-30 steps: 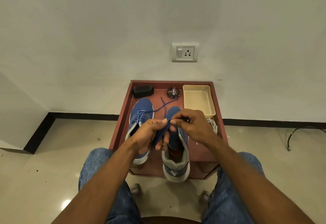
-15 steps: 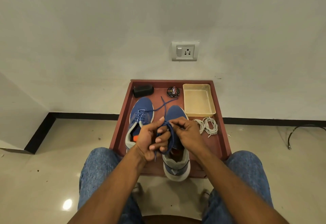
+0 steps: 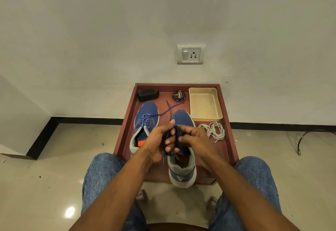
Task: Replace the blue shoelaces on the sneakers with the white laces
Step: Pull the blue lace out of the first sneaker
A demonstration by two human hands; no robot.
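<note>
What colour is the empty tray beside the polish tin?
Pale cream tray, seen in the head view.

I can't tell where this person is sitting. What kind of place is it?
Probably a room in a home. There is a plain white wall with a grey switch-and-socket plate, a shiny cream tiled floor, and a low reddish-brown wooden table holding shoe-care things.

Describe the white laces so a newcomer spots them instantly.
Find the reddish wooden tray on the floor by the wall. On its right side, just in front of the cream plastic basket, lies the bundle of white laces: the only pale, coiled cord there.
</note>
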